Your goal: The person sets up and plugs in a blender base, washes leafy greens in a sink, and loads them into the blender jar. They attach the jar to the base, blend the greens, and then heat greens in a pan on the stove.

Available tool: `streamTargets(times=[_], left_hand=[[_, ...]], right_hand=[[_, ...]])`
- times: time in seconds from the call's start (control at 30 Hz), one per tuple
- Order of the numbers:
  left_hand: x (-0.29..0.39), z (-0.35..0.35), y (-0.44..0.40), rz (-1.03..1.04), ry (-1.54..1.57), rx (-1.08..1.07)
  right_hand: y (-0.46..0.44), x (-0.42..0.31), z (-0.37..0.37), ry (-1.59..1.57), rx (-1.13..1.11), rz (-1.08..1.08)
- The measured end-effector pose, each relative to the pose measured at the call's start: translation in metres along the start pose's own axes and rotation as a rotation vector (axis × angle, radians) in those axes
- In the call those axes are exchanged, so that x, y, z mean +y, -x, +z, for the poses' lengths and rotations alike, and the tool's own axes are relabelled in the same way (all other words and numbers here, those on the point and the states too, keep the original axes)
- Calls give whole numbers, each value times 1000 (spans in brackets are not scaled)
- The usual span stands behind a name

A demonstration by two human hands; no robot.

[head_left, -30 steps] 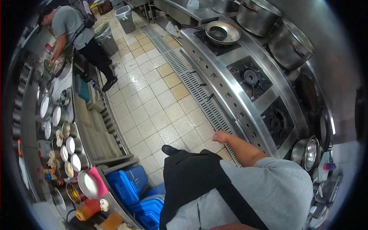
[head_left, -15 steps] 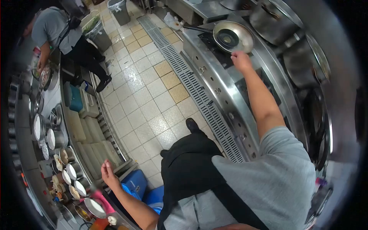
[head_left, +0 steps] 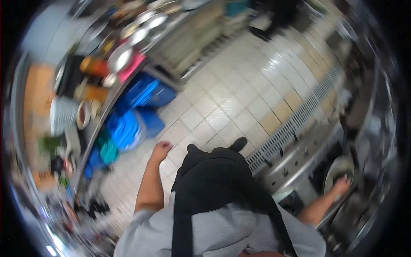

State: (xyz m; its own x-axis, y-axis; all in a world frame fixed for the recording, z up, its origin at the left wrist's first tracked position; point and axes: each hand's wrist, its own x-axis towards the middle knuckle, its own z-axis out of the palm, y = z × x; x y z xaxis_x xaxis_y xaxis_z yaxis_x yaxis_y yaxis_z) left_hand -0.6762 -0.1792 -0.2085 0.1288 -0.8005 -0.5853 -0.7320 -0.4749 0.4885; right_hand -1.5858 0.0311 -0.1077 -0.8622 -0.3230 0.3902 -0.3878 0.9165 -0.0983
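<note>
Kitchen, tiled floor point(head_left: 218, 118), motion-blurred, edges dark. Right hand point(head_left: 341, 186) at pan point(head_left: 333, 170) on stove point(head_left: 295, 166); hand hides part of pan, fingers smeared, can't tell if gripping. Left hand point(head_left: 162, 150) empty, loosely curled, near blue bins point(head_left: 122, 128). Other person point(head_left: 280, 17) cut off at top.

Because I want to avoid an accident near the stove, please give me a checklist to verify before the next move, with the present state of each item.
1. Right hand at the pan: ok, it appears over it.
2. Firm grip there: cannot tell, too blurred.
3. Left hand free: ok, nothing shows in it.
4. Flame under the pan off: cannot tell, hidden.
5. Sharp view of the pan: not ok, blurred and off to the right.
</note>
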Motion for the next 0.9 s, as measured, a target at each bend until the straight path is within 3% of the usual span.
streamTargets(times=[0.03, 0.07, 0.2, 0.27, 0.3, 0.33, 0.37, 0.4, 0.43, 0.47, 0.53, 0.57, 0.6, 0.7, 0.77, 0.87, 0.9], left_hand=[[30, -7, 21, 69, -3, 46], [40, -6, 29, 108, 22, 100], [64, 3, 43, 155, 251, 172], [83, -12, 62, 236, 327, 177], [84, -22, 71, 296, 352, 183], [82, -30, 78, 367, 382, 176], [77, -39, 87, 441, 408, 167], [74, -50, 97, 437, 418, 202], [68, -60, 111, 518, 410, 278], [57, -73, 123, 598, 399, 354], [26, -99, 143, 639, 456, 463], [12, -110, 153, 689, 500, 539], [-5, -122, 164, 608, 557, 640], [-61, -157, 194, 503, 564, 766], [-91, -160, 197, 526, 922, 829], [-100, -177, 200, 613, 1182, 934], [-106, -188, 200, 654, 1140, 971]], right_hand=[[5, -49, -36, 27, 33, 58], [9, -87, -63, -174, -47, 95], [31, -197, -43, -582, -79, -286], [79, -283, -38, -793, -342, -522], [140, -342, -69, -901, -466, -607], [186, -384, -77, -1008, -748, -681], [262, -428, -123, -1029, -784, -691], [315, -455, -106, -1178, -928, -625], [382, -481, -167, -1203, -1189, -614], [430, -500, -189, -1227, -1527, -668], [531, -516, -244, -1250, -1736, -729], [564, -526, -256, -1241, -1975, -973], [596, -528, -298, -1212, -2143, -943], [658, -544, -350, -1135, -2316, -1096], [684, -559, -374, -1097, -2365, -1202], [716, -580, -393, -980, -2438, -1341], [725, -587, -396, -972, -2404, -1391]])
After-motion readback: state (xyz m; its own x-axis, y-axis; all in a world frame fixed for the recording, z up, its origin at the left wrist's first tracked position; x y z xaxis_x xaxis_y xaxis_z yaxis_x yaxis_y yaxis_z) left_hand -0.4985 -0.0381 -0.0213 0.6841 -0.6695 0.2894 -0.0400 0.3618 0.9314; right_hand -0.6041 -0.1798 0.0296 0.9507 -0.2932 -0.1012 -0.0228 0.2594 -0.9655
